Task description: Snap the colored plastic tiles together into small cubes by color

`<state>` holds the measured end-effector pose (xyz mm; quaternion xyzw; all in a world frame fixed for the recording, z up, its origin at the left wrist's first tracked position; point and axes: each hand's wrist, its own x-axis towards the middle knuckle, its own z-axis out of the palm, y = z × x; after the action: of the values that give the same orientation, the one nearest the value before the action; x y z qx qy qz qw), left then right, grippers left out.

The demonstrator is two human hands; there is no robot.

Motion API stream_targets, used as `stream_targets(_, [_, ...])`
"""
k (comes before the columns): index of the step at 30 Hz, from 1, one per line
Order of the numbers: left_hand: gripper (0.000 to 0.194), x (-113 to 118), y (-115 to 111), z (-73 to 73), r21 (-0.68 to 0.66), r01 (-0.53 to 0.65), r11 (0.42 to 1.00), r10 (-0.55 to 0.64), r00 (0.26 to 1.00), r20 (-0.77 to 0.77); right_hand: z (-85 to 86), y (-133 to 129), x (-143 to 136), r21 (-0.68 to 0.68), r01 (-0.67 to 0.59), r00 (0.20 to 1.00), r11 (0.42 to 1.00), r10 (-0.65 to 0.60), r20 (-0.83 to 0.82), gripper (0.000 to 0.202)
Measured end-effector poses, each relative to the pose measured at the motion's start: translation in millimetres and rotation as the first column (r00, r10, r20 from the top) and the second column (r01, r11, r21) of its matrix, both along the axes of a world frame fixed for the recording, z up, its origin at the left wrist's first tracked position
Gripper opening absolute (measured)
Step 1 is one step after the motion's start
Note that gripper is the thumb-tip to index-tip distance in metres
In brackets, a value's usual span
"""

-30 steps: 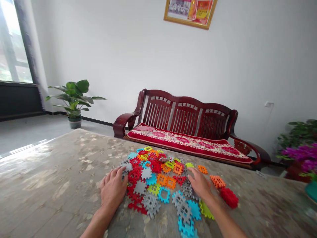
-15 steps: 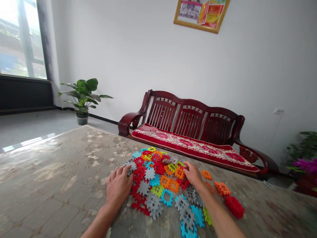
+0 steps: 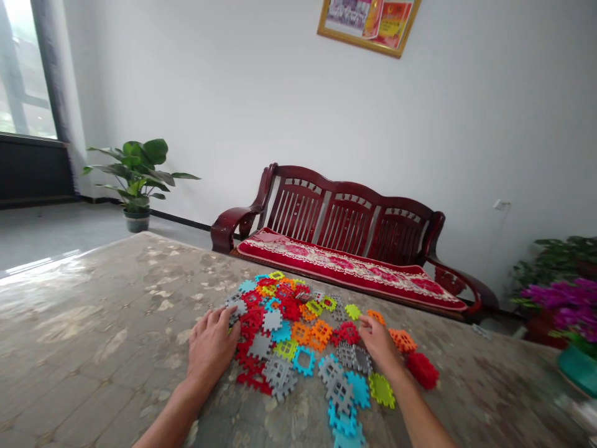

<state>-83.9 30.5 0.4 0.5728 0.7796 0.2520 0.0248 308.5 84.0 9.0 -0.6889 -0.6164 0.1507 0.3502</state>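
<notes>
A spread of square plastic interlocking pieces with notched edges, in red, grey, blue, orange and yellow-green, covers the middle of the table; a red piece (image 3: 349,333) and an orange piece (image 3: 321,332) are among them. My left hand (image 3: 213,342) rests at the pile's left edge, fingers loosely apart, the tips by a grey piece (image 3: 237,306). At the pile's right side, my right hand (image 3: 379,343) is curled with the fingers together. What lies beneath those fingers is hidden. Just beyond them lies a yellow-green piece (image 3: 353,311).
Orange pieces (image 3: 402,340) and a red stack (image 3: 422,370) lie right of my right hand. A patterned cover lies on the table (image 3: 116,336). Behind it stands a wooden bench (image 3: 349,218) with a red cushion. Purple flowers (image 3: 566,305) stand at the right.
My right hand has moved rightward and nearer to me, off the pile. The orange piece by its fingers is out of sight there. My left hand stays in place; the view has turned slightly right.
</notes>
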Motion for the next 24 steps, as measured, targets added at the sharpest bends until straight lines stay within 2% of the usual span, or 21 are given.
stream_targets(5, [0.049, 0.6, -0.4, 2.4, -0.014, 0.004, 1.0, -0.004, 1.0, -0.01, 9.1, -18.5, -15.4, -0.044, 0.004, 0.947, 0.999, 0.01, 0.321, 0.048])
stream_targets(8, [0.049, 0.6, -0.9, 3.7, -0.007, 0.012, 1.0, -0.012, 1.0, -0.024, 11.3, -21.5, -28.4, -0.07, 0.034, 0.908, 0.997, -0.002, 0.419, 0.051])
stream_targets(11, [0.05, -0.8, -0.3, 3.8, -0.016, 0.008, 1.0, -0.009, 0.999, -0.037, 9.4, -18.8, -35.0, -0.098, 0.076, 0.91, 0.992, -0.029, 0.413, 0.051])
stream_targets(15, [0.051, -3.1, 1.5, 3.9, -0.021, 0.02, 1.0, -0.021, 0.999, -0.035, 6.3, -15.3, -36.5, -0.113, 0.096, 0.948, 0.989, -0.057, 0.314, 0.06])
stream_targets(18, [0.052, -4.0, 2.2, 4.7, -0.03, 0.034, 0.999, -0.035, 0.999, -0.035, 6.8, -17.8, -31.6, -0.049, 0.095, 0.961, 0.994, -0.079, 0.265, 0.066])
stream_targets(21, [0.053, -4.5, 2.4, 4.9, -0.034, 0.036, 0.999, -0.037, 0.999, -0.032, 9.9, -25.2, -12.3, 0.075, 0.127, 0.957, 0.989, -0.142, 0.253, 0.066])
stream_targets(24, [0.053, -4.6, 2.0, 5.1, -0.028, 0.034, 0.999, -0.035, 0.999, -0.02, 12.8, -36.3, 25.0, 0.171, 0.202, 0.939, 0.964, -0.241, 0.245, 0.066])
